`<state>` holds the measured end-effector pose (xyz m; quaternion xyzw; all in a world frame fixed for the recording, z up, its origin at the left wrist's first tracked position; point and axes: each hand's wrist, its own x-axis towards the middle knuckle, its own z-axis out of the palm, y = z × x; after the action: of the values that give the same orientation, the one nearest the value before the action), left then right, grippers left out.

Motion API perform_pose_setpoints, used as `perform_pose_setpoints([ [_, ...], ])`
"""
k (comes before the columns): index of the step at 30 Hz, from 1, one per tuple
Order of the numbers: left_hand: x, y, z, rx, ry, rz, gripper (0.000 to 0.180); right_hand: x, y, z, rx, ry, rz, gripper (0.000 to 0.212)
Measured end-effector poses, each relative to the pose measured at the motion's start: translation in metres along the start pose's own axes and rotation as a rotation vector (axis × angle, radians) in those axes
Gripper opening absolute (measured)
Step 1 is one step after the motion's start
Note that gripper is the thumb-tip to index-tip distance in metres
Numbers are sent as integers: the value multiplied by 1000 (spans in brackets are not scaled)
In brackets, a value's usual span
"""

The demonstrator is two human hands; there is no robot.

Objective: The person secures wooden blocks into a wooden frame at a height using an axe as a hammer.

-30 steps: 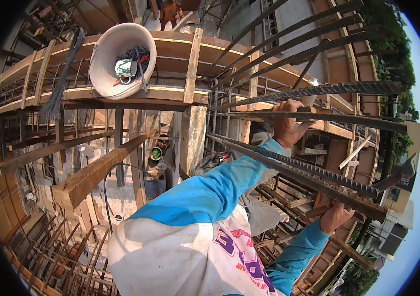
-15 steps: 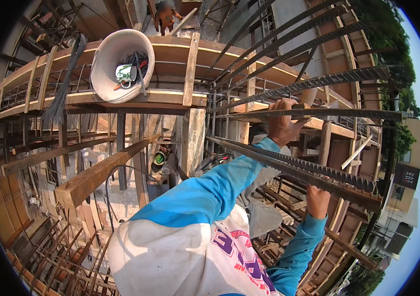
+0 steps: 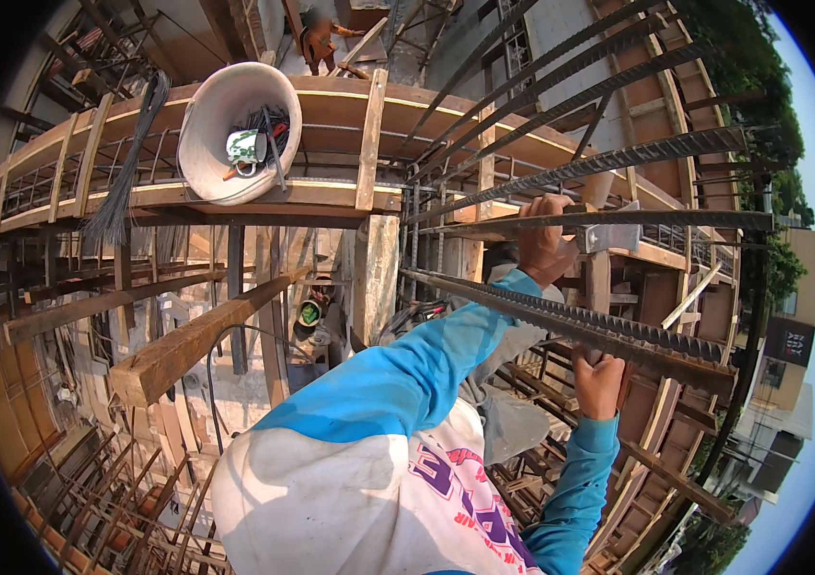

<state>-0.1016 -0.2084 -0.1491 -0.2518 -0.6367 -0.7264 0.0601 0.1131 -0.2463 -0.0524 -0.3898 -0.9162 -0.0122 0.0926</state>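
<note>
One form: the long wooden form runs beyond the left hand and far to its left; it seems to serve also as a shelf.
Post: the wooden post stands to the left of the left hand, under the form, probably to support it.
Bars: the upper bar crosses at the left hand, and the lower bars pass between both hands, so the right hand must work below them.
Bucket: to the left of the left hand and beyond it, the bucket rests at the form with its mouth toward the wearer, which perhaps makes its contents easy to see.
Wires: the bundle of wires hangs over the form, farther left than the bucket; hanging probably keeps it together.
Hammer: its handle rises from the right hand, behind the lower bars, and the blurred head is just beside the left hand; the hammer was well to the right one second ago.
Right hand: the right hand is closed on the handle, low down, likely for more swing; it has come leftward, nearer to the left hand.
Left hand: the left hand has curled fingers at the upper bar, seemingly for steadying; I cannot tell whether it grips this bar or the block. It stays almost in the same place.
Mug: the mug lies in the bucket, as earlier.
Block: the small wooden block is just beside the left fingers; whether the hammer touches it, I cannot tell.
</note>
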Motion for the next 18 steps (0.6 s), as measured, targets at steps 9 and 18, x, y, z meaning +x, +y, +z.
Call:
perform_pose_setpoints([
  [9,-4,3,2,4,-18,-25,54,28,-37,-64,753,448,252,14],
  [18,-8,3,6,2,-60,-37,54,12,54,10,190,122,-12,19],
])
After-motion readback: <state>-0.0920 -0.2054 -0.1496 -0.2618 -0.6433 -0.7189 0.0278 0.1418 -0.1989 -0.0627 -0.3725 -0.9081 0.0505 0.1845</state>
